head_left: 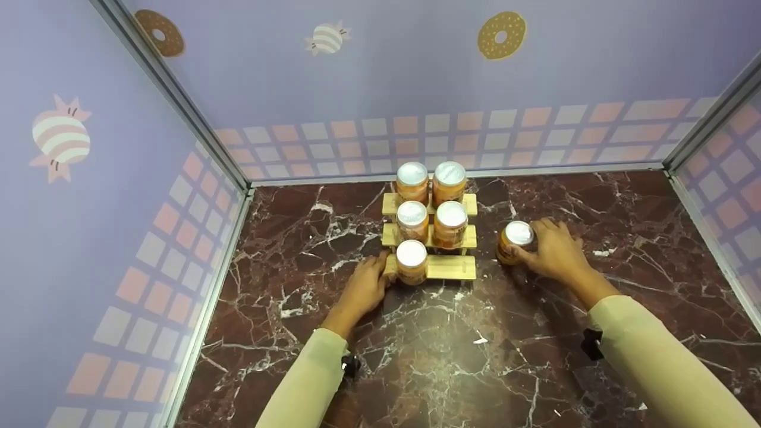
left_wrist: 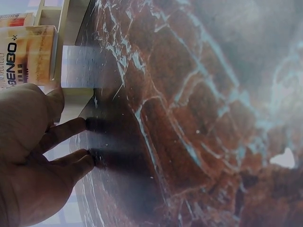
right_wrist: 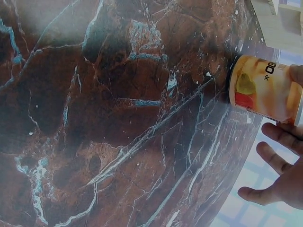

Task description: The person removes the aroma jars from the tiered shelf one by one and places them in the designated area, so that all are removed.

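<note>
A stepped wooden rack (head_left: 452,267) carries orange cans with silver lids. Two stand on the back step, two on the middle step, and one can (head_left: 411,264) occupies the left of the front step, its right part bare. My left hand (head_left: 365,285) holds the left end of that front step, with some fingers (left_wrist: 71,163) reaching down to the tabletop. To the right of the rack, my right hand (head_left: 556,249) grips another can (head_left: 510,246) between thumb and fingers. This can (right_wrist: 260,87) is upright at the tabletop, its label partly visible.
The dark red marbled tabletop (head_left: 475,362) has a few small white scraps on it. Behind the rack rises a lilac wall (head_left: 386,77) with printed squares and sweets. Side panels (head_left: 89,238) bound the left and right.
</note>
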{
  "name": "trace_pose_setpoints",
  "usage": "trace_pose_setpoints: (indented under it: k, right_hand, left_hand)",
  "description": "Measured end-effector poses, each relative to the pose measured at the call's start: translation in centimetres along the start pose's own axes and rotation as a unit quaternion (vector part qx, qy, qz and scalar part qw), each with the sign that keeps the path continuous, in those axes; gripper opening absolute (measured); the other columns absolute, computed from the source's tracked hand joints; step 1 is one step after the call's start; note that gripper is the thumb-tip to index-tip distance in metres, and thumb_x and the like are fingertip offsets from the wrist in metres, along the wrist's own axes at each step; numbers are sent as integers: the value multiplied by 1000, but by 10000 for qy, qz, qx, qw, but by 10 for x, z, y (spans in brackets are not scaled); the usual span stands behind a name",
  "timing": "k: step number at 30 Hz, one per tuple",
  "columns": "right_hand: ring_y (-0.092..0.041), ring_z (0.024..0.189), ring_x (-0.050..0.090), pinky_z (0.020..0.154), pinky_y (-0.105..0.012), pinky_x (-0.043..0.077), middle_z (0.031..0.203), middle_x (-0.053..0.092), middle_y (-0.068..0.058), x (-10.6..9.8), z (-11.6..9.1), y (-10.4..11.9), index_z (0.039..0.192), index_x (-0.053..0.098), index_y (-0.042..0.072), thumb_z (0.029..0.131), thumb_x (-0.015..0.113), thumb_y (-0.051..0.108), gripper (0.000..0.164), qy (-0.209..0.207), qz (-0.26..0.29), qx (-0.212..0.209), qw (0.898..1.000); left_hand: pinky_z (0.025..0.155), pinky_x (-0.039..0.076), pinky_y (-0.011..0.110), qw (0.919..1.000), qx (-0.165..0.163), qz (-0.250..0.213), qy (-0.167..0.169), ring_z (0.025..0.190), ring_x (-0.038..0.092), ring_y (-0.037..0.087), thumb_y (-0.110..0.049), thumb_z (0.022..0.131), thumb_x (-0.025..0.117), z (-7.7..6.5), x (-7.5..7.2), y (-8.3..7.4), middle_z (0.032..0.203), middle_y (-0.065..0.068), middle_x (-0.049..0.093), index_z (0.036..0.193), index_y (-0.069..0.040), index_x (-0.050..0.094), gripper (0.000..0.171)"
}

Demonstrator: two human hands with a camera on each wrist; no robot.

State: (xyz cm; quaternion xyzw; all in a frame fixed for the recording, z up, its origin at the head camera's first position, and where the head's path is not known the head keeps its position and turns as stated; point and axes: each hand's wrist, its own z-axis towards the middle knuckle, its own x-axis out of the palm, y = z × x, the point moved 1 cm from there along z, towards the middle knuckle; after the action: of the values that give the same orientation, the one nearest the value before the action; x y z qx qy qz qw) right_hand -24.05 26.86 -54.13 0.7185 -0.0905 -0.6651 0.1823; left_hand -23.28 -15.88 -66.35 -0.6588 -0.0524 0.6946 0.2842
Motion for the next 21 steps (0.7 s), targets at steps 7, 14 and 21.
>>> trace_pose_setpoints:
  k: [7, 14, 21]
  right_hand:
    - [-67, 149, 39, 109, -98, 29, 154, 55, -32, 0, 0, -1, 148, 55, -6, 102, 73, 55, 79, 29, 20, -17, 10000]
    - [-67, 152, 35, 111, -98, 26, 159, 51, -33, 0, -2, -3, 154, 51, -7, 103, 72, 56, 83, 112, 38, 72, 9999]
    - [-68, 152, 35, 111, -98, 25, 159, 51, -34, -1, 0, -2, 154, 51, -7, 103, 72, 57, 85, 139, 73, 57, 9999]
  left_hand:
    - [119, 54, 59, 9999, -25, 145, 26, 142, 62, 45, -41, 112, 65, 0, 2, 0, 142, 20, 71, 165, -9, 51, 64]
    - [122, 51, 60, 9999, -105, 35, 58, 145, 60, 46, -34, 111, 67, -1, 2, -2, 146, 22, 69, 167, -11, 49, 63]
    - [126, 48, 58, 9998, -171, -17, 61, 146, 59, 45, -31, 110, 69, 0, -1, -3, 148, 22, 68, 168, -11, 48, 65]
